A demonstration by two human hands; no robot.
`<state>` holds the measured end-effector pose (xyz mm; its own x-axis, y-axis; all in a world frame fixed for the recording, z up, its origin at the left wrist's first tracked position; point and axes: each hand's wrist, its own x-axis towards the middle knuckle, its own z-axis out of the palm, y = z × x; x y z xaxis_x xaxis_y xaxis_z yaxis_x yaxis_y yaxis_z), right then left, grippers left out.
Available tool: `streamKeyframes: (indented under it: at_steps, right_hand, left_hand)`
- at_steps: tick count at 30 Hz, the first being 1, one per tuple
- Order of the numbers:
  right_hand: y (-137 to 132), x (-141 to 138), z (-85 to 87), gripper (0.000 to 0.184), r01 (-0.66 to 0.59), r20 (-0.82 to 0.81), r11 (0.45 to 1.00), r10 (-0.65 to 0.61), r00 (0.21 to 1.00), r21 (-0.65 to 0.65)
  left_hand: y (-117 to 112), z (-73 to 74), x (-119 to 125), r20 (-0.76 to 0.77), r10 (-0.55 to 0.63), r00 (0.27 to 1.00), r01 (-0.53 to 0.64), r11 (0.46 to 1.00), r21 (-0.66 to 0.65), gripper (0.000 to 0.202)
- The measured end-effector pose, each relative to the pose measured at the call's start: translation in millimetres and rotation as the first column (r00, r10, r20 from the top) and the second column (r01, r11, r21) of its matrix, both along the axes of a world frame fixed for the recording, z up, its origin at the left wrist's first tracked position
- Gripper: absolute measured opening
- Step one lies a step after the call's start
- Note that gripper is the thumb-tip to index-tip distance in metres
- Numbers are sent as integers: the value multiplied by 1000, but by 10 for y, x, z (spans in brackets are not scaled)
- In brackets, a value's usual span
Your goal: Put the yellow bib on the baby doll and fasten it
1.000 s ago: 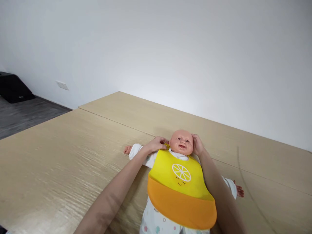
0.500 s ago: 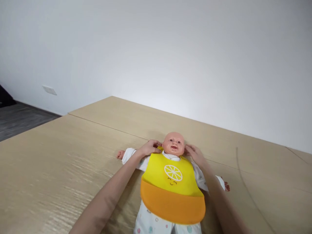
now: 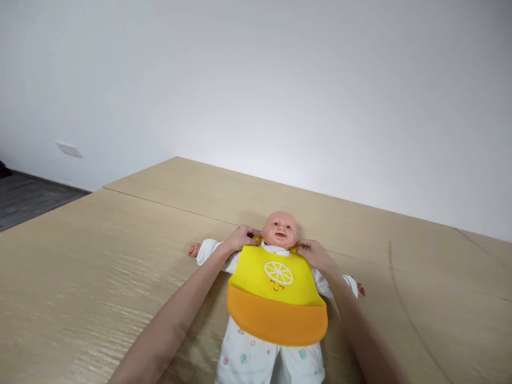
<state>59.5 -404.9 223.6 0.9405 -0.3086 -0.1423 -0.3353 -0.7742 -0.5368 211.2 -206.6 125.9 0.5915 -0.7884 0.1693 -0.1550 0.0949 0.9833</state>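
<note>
A baby doll [image 3: 280, 228] in white patterned clothes lies on its back on the table, arms spread. Over its chest rests a yellow bib [image 3: 256, 266] with a white citrus slice and an orange pocket along the bottom. My left hand [image 3: 242, 238] is closed on the bib's neck strap, at the left of the doll's neck. On the other side, my right hand [image 3: 314, 253] pinches the bib's strap near the doll's shoulder. The strap behind the neck is hidden by the doll's head.
The light wooden table [image 3: 120, 256] has a seam running across it behind the doll. Beyond its far edge stands a white wall [image 3: 280, 96] with a socket plate [image 3: 69, 149] at left. Dark floor [image 3: 36, 200] shows past the table's left edge.
My right hand has come down from beside the doll's head to the bib strap at its neck. My left hand stays at the strap. The view has shifted slightly.
</note>
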Motion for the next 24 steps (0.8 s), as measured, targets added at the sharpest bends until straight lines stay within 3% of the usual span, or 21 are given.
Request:
streamKeyframes:
  at_steps: [3, 9, 18, 21, 24]
  right_hand:
    - [39, -3, 10, 30, 65, 17, 998, -65, 998, -14]
    - [78, -4, 33, 33, 87, 24, 994, -86, 996, -65]
    - [60, -9, 45, 30, 16, 87, 1000, -15, 996, -12]
    - [26, -30, 88, 31, -1, 60, 999, 3, 998, -34]
    - [-9, -103, 124, 38, 44, 49, 994, -39, 998, -104]
  left_hand:
    - [6, -7, 10, 16, -32, 999, 32, 999, -3, 35]
    - [-16, -36, 10, 88, 29, 996, -24, 998, -51, 31]
    - [1, 51, -24, -121, -18, 992, 9, 997, -76, 40]
    - [29, 86, -50, -199, -28, 980, 15, 998, -67, 41]
    - [88, 107, -80, -177, 11, 984, -25, 997, -76, 38]
